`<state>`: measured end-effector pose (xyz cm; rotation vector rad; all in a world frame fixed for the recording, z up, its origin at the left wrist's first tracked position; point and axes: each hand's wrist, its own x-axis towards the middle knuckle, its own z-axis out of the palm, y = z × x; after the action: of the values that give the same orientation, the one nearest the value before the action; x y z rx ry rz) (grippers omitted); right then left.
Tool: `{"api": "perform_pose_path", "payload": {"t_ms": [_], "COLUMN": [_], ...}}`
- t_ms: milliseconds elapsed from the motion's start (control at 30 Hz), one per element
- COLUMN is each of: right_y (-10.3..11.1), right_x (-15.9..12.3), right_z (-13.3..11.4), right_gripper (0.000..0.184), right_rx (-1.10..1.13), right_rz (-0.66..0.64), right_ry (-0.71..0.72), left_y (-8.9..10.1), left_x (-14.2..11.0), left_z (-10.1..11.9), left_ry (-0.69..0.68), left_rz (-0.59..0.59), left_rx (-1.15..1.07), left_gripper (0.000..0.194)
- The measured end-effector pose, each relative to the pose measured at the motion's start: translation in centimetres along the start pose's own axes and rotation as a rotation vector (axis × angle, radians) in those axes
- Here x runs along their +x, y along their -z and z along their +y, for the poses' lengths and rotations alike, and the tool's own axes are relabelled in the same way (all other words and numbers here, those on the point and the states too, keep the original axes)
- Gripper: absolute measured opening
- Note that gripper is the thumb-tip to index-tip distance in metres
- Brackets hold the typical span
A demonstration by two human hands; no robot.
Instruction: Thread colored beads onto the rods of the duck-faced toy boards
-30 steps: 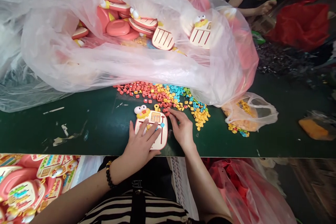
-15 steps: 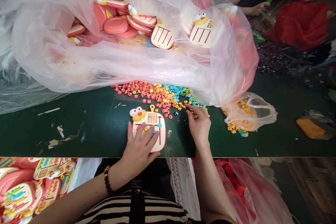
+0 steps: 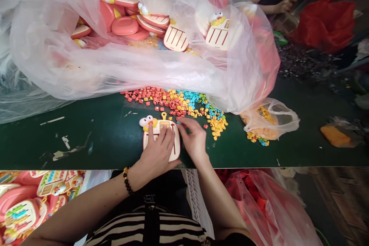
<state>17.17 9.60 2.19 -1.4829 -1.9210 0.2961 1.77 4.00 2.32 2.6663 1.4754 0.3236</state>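
A cream toy board with a red rim and a yellow-billed, big-eyed duck head lies on the green table. My left hand rests across the board with its fingers stretched out, covering much of its slots. At the board's upper right edge, my right hand pinches a small blue plastic piece, mostly hidden by the fingertips. Just beyond lies a pile of small red pieces, with blue pieces and yellow pieces to its right.
A big clear plastic bag of duck boards lies across the back. To the right sit a small bag of yellow pieces and an orange packet. Finished-looking boards fill the lower left. A co-worker's hand shows at upper right.
My right hand has moved left from the pile to the board's edge. My left hand's fingers have shifted up the board. Yellow pieces where my right hand was are now uncovered.
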Motion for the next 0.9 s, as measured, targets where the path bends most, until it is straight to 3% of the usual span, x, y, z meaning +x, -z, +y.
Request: {"api": "perform_pose_path", "payload": {"t_ms": [200,367,500,667,767,900], "right_y": [-0.9,-0.5,-0.7,-1.0,-0.9,-0.1], "right_x": [-1.5,-2.5,-2.9,-3.4,-3.4,-3.1], "right_z": [-1.2,-1.0,-1.1,-1.4,-1.6,-1.9], "right_gripper": [0.029,0.036,0.033,0.024,0.025,0.031], "right_rx": [-0.237,-0.294,-0.221,-0.093,-0.043,0.05], "right_rz": [-0.126,-0.159,-0.053,0.033,-0.014,-0.177], "right_ry": [0.202,0.2,0.191,0.222,0.227,0.206], "left_y": [-1.1,-0.7,-0.5,-1.3,-1.7,-1.9], "left_x": [-0.5,-1.2,-2.4,-3.3,-3.4,-3.5], "left_z": [-0.2,0.0,0.0,-0.5,-0.7,-0.7], "left_ry": [-0.019,0.06,0.145,0.086,0.085,0.114], "left_rz": [0.2,0.215,0.226,0.224,0.26,0.31], "left_rx": [-0.067,-0.12,-0.125,-0.212,-0.242,-0.267], "left_gripper": [0.07,0.07,0.076,0.06,0.06,0.073]}}
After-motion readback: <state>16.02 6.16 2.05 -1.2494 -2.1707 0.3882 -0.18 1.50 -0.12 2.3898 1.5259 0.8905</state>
